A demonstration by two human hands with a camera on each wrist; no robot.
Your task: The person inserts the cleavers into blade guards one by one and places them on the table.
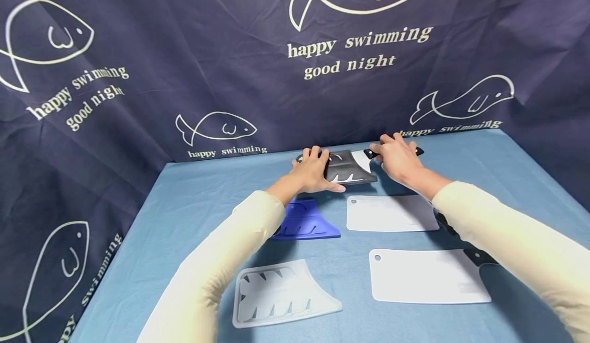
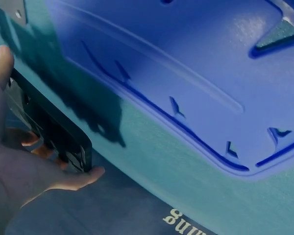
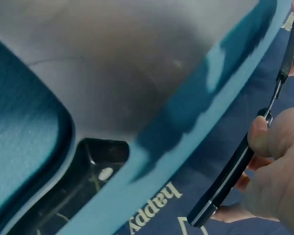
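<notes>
At the back of the table, a cleaver point(image 1: 361, 159) has most of its blade inside a black blade cover point(image 1: 349, 168). A strip of bare metal shows between the cover and the black handle point(image 3: 220, 181). My left hand point(image 1: 313, 173) grips the far end of the cover, thumb on one edge and fingers on the other. The handle is held by my right hand point(image 1: 398, 157), its fingers curled round it. In the right wrist view, cover and cleaver appear edge-on, raised off the cloth. Under my left forearm lies a blue blade cover point(image 1: 306, 220), partly hidden by the sleeve.
A translucent white blade cover point(image 1: 281, 294) lies at the front left. Two bare cleavers, one behind point(image 1: 392, 214) and one in front point(image 1: 426, 276), lie flat with handles partly under my right sleeve. A dark blue printed curtain point(image 1: 221, 82) hangs behind the blue tablecloth point(image 1: 184, 220).
</notes>
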